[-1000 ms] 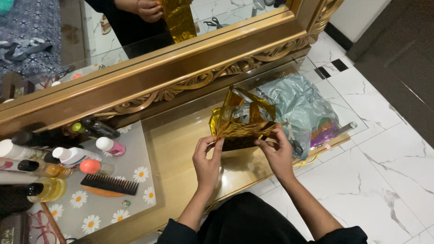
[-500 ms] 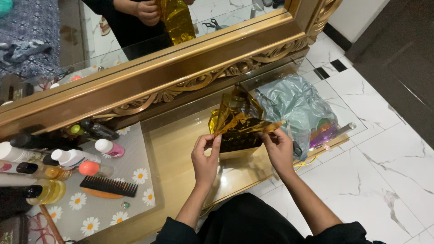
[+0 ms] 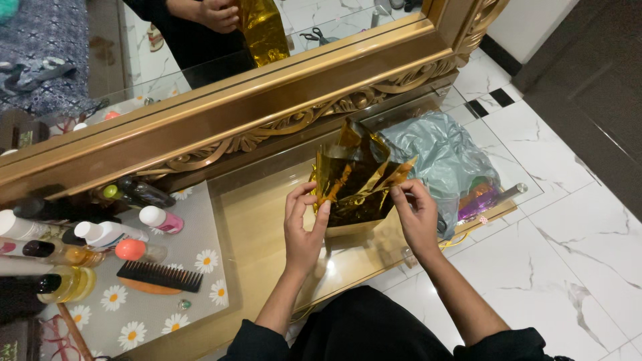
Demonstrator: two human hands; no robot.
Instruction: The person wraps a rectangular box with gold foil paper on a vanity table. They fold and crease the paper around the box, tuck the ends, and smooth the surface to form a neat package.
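Note:
A crumpled sheet of shiny gold foil wrap (image 3: 354, 175) is held upright over the glass-topped gold table (image 3: 257, 220). My left hand (image 3: 304, 224) pinches its lower left edge with thumb and fingers. At the foil's right edge my right hand (image 3: 418, 214) grips it the same way. The foil hides whatever is inside or behind it. The mirror (image 3: 200, 40) above reflects the foil and the hands.
A grey plastic bag (image 3: 448, 157) with colourful things inside lies right of the foil. On a daisy-print mat (image 3: 167, 294) at left stand several bottles (image 3: 160, 219) and a black comb (image 3: 160, 275). White marble floor (image 3: 568, 267) lies to the right.
Both hands have kept their grip on the foil while shifting and folding it slightly; the foil's top now stands a little more upright.

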